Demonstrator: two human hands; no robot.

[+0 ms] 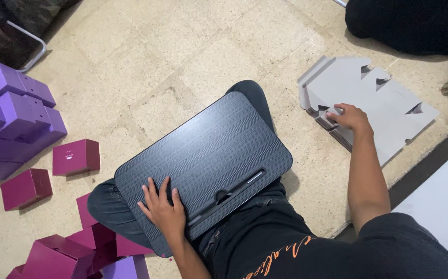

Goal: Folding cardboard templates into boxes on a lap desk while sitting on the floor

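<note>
Dark clothing of the seated person is filling the lower right of the frame, and a dark lap board [203, 163] with a groove along its near edge is being balanced across the knees at the centre. The left hand [163, 208] is being rested flat on the lower left part of the board, fingers spread, nothing being held. The right hand [351, 117] is being stretched out to the right of centre, its fingers curled down onto the near edge of a stack of flat grey card blanks [368, 101] lying on the floor [146, 57] in the upper right; whether a sheet is actually being pinched cannot be told. Folded magenta boxes [76, 156] are being kept scattered at the lower left, and folded purple boxes [12, 113] are being piled at the left edge. Judged from this layout, a good number of boxes are already assembled, while several blanks are still lying unfolded in the grey stack; no blank is yet lying on the board, so a fresh piece appears to be only at the picking-up stage. A dark bundle [415, 23] is lying at the upper right corner.
</note>
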